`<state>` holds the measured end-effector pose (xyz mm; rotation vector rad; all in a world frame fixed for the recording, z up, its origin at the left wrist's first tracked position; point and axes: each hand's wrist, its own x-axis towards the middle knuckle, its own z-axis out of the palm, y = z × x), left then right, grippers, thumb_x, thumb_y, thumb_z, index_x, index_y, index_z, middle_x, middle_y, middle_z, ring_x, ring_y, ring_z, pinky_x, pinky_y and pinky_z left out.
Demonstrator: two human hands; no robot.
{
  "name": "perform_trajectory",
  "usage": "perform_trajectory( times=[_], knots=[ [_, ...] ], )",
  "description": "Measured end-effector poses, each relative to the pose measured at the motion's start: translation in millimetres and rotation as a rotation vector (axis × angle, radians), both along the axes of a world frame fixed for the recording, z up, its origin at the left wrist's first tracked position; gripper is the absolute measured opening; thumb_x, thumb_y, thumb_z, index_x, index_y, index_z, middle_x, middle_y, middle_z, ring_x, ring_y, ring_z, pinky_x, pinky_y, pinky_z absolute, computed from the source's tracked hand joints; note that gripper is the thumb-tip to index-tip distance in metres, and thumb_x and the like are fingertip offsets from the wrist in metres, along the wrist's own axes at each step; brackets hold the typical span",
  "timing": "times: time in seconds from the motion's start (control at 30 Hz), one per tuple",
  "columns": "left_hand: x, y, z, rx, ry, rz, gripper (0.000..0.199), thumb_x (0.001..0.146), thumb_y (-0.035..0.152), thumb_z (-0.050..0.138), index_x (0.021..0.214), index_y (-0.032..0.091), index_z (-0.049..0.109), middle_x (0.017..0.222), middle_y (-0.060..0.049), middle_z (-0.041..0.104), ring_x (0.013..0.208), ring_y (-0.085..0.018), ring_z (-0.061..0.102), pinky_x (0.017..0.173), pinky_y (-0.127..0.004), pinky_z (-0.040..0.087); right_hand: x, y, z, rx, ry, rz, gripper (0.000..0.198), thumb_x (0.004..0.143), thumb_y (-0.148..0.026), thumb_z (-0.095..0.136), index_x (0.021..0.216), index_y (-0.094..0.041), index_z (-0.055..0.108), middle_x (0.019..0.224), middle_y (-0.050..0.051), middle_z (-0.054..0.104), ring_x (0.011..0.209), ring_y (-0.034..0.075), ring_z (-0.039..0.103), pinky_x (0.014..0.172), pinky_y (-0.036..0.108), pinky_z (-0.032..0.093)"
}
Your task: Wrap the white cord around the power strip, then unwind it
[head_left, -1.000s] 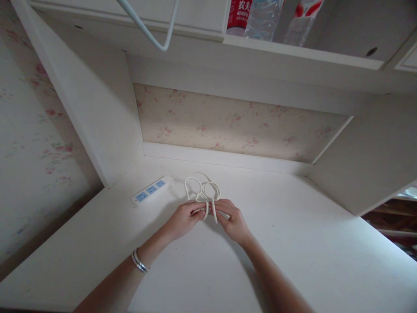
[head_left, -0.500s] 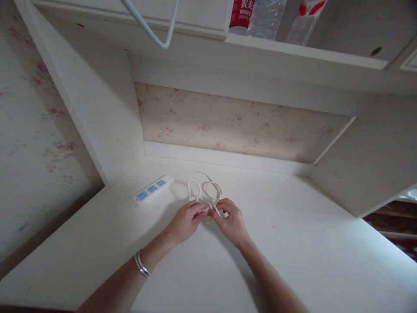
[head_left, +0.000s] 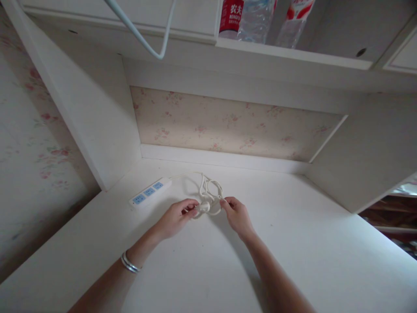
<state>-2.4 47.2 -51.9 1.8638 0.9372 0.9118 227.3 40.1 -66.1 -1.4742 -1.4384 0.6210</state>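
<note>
A white power strip [head_left: 150, 192] with blue socket faces lies at the left of the desk. Its white cord [head_left: 215, 186] runs right and lies in loose loops between my hands. At the near side of the loops is the white plug [head_left: 204, 207]. My left hand [head_left: 180, 214], with silver bangles at the wrist, is closed with fingertips pinched at the plug's left side; the exact contact is partly hidden by the fingers. Thumb and forefinger of my right hand [head_left: 236, 214] pinch the cord at the right edge of the loops.
The white desk [head_left: 208, 269] has a low back ledge [head_left: 224, 158] and upright side panels. Above hangs a shelf [head_left: 293, 54] with several plastic bottles [head_left: 257, 19]. A pale blue bent rod or cable [head_left: 156, 54] dangles at the upper left.
My hands have moved apart, the left one leftward and the right one slightly right. The plug now shows between them, and the left cord loop has shifted right, nearer the other loop.
</note>
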Motion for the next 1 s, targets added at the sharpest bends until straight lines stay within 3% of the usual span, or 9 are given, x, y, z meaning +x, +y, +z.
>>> perform_trajectory(
  times=[0.1, 0.23, 0.4, 0.6, 0.8, 0.93, 1.0],
  knots=[
    [2.8, -5.0, 0.9, 0.056, 0.066, -0.116, 0.025, 0.085, 0.034, 0.056, 0.102, 0.021, 0.068, 0.091, -0.002, 0.067, 0.08, -0.014, 0.06, 0.071, -0.022, 0.046, -0.1, 0.3, -0.6, -0.008, 0.009, 0.005, 0.037, 0.084, -0.052, 0.048, 0.075, -0.019, 0.063, 0.065, 0.001, 0.058, 0.06, 0.015, 0.049, 0.055, 0.025, 0.036],
    [11.6, -13.1, -2.6, 0.239, 0.163, -0.209, 0.021, 0.086, 0.034, 0.056, 0.1, 0.028, 0.071, 0.089, -0.001, 0.068, 0.081, -0.013, 0.06, 0.075, -0.022, 0.045, -2.1, 0.6, 0.0, -0.001, 0.034, 0.02, 0.035, 0.083, -0.051, 0.05, 0.071, -0.019, 0.059, 0.063, 0.0, 0.059, 0.06, 0.015, 0.051, 0.058, 0.025, 0.038],
    [16.6, -17.5, -10.3, 0.417, 0.269, -0.205, 0.025, 0.09, 0.031, 0.05, 0.107, 0.032, 0.068, 0.096, -0.002, 0.069, 0.088, -0.015, 0.059, 0.081, -0.026, 0.044, -4.9, -0.6, 3.2, -0.015, 0.196, 0.13, 0.028, 0.081, -0.048, 0.055, 0.084, -0.02, 0.055, 0.07, 0.001, 0.064, 0.061, 0.015, 0.057, 0.061, 0.026, 0.043],
    [22.3, -18.1, -21.5, 0.524, 0.406, -0.178, 0.025, 0.091, 0.025, 0.047, 0.101, 0.029, 0.069, 0.091, -0.003, 0.067, 0.087, -0.017, 0.06, 0.078, -0.028, 0.046, -9.2, -4.6, 12.8, -0.011, 0.366, 0.192, 0.03, 0.081, -0.046, 0.058, 0.09, -0.019, 0.053, 0.077, 0.004, 0.066, 0.064, 0.014, 0.058, 0.061, 0.027, 0.044],
    [30.1, -17.7, -24.8, 0.447, 0.301, -0.09, 0.023, 0.09, 0.021, 0.047, 0.096, 0.024, 0.069, 0.096, -0.004, 0.064, 0.089, -0.016, 0.06, 0.082, -0.029, 0.047, -9.8, -8.1, 19.5, 0.034, 0.453, 0.251, 0.028, 0.082, -0.046, 0.059, 0.09, -0.019, 0.054, 0.08, 0.004, 0.064, 0.068, 0.015, 0.057, 0.069, 0.029, 0.045],
    [27.0, -10.5, -31.5, 0.288, 0.147, 0.0, 0.015, 0.084, 0.022, 0.056, 0.095, 0.022, 0.066, 0.103, -0.004, 0.058, 0.087, -0.015, 0.06, 0.078, -0.027, 0.051, -9.6, -9.2, 19.4, 0.02, 0.437, 0.277, 0.028, 0.082, -0.044, 0.06, 0.091, -0.018, 0.054, 0.081, 0.004, 0.064, 0.068, 0.014, 0.057, 0.069, 0.029, 0.046],
    [25.6, -6.2, -34.7, 0.196, 0.071, 0.091, 0.02, 0.08, 0.025, 0.061, 0.099, 0.02, 0.061, 0.103, -0.005, 0.056, 0.084, -0.015, 0.06, 0.071, -0.027, 0.053, -10.5, -9.5, 18.3, 0.016, 0.432, 0.298, 0.027, 0.082, -0.043, 0.06, 0.092, -0.019, 0.053, 0.082, 0.004, 0.064, 0.067, 0.014, 0.056, 0.068, 0.029, 0.046]
  ],
)
